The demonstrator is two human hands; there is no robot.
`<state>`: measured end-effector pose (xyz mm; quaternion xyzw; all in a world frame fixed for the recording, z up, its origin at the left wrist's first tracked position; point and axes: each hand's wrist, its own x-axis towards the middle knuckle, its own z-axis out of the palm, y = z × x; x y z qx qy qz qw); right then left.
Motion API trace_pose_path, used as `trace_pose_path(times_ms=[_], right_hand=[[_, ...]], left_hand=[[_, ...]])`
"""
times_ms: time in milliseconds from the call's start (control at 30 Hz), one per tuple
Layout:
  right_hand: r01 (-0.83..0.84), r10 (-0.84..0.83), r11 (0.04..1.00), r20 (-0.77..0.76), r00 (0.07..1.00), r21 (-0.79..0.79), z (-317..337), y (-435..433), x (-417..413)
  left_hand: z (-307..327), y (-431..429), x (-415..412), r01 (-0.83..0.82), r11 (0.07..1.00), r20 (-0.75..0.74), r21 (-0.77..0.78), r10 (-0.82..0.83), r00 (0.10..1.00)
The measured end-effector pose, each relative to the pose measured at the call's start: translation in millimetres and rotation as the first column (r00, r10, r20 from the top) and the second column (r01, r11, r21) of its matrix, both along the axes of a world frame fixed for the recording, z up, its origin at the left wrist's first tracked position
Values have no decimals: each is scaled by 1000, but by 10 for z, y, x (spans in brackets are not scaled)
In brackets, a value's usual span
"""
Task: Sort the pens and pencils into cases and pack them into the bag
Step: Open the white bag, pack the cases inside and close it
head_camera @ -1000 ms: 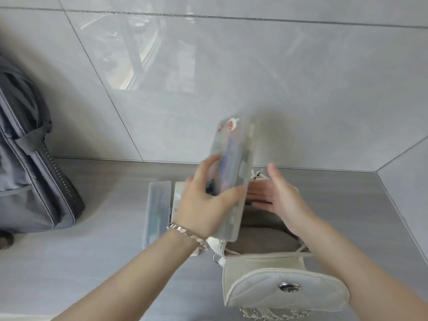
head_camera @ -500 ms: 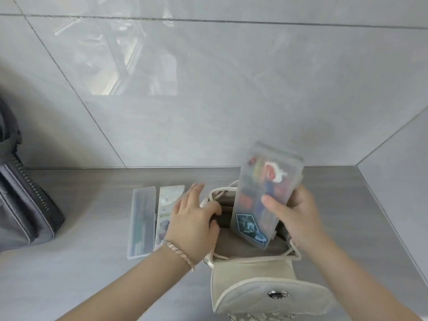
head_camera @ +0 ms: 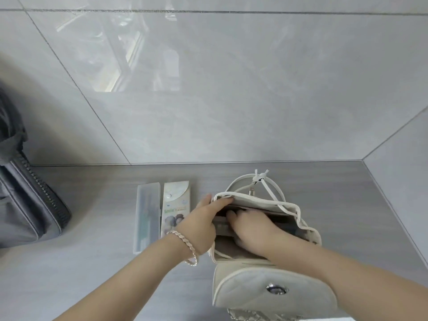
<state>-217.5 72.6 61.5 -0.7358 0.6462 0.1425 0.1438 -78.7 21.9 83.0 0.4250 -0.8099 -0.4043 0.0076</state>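
1. Holding the cream bag [head_camera: 245, 196], lower centre of frame, mouth open: my left hand [head_camera: 199, 224] pinches its left rim with curled fingers.
2. Right hand [head_camera: 252, 230]: reaching inside the bag; whether its fingers grip anything, I cannot tell.
3. Clear case [head_camera: 147, 214] and printed case [head_camera: 174, 205]: side by side on the tabletop [head_camera: 104, 286], just left of the bag, long axes running up the frame, nearer my left hand.

My only camera rides on my head, facing forward and steeply down: the bag [head_camera: 254, 290] close below on the tabletop [head_camera: 92, 274], tiled wall [head_camera: 254, 89] filling the top.
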Motion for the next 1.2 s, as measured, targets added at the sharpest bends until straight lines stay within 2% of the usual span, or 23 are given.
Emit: trace_pose_path(times_ms=[33, 100, 200, 267, 300, 367, 433, 467, 500, 567, 633, 700, 867, 933, 1000, 1067, 1133, 1200], right_hand=[[10, -8, 999, -44, 999, 34, -99, -36, 82], [82, -80, 995, -32, 996, 60, -224, -76, 206], [166, -177, 980, 90, 980, 111, -282, -124, 191], [204, -253, 958, 258, 932, 202, -250, -121, 111], [222, -302, 945, 385, 872, 238, -198, -100, 78], [293, -405, 914, 618, 674, 279, -38, -36, 37], [386, -487, 866, 712, 506, 318, 140, 47, -4], [421, -530, 835, 728, 436, 356, 224, 79, -32], [450, -571, 800, 733, 369, 397, 302, 101, -57], [485, -637, 736, 725, 260, 472, 440, 114, -89], [492, -675, 695, 712, 195, 524, 538, 112, -86], [500, -693, 675, 698, 178, 542, 565, 98, -79], [537, -734, 625, 660, 158, 567, 593, 57, -47], [539, -736, 617, 663, 137, 574, 577, 49, -42], [531, -731, 616, 674, 109, 582, 557, 34, -49], [522, -724, 606, 688, 47, 601, 543, 18, -83], [474, -712, 602, 701, -47, 643, 560, 3, -119], [401, -728, 578, 671, -140, 711, 597, -29, -157]], left_hand=[[0, 28, -26, -15, 1000, -13, -9, 15, 1000], [17, 57, -59, -50, 999, -29, -11, 50, 998], [16, 32, -54, -95, 994, -75, 61, 99, 992], [-28, 11, -34, -97, 982, -168, 162, 124, 978], [-22, 3, -19, -93, 968, -239, 234, 150, 959], [37, -20, 60, -115, 904, -362, 412, 278, 890], [64, -65, 183, -272, 815, -450, 511, 523, 724], [17, -107, 263, -416, 766, -452, 490, 631, 631], [-69, -159, 346, -565, 712, -425, 417, 702, 571], [-353, -286, 522, -752, 641, -251, 154, 762, 597], [-634, -375, 688, -790, 613, 62, 23, 788, 613], [-786, -403, 816, -788, 615, 295, -11, 755, 585], [-899, -404, 952, -636, 765, 420, -99, 612, 671], [-881, -426, 964, -609, 782, 453, -130, 594, 665], [-756, -445, 917, -726, 679, 373, -114, 706, 602], [-531, -449, 807, -832, 553, 192, -40, 822, 536], [-257, -393, 650, -817, 577, -22, 9, 817, 576], [52, -244, 460, -717, 697, -234, 6, 698, 677]])
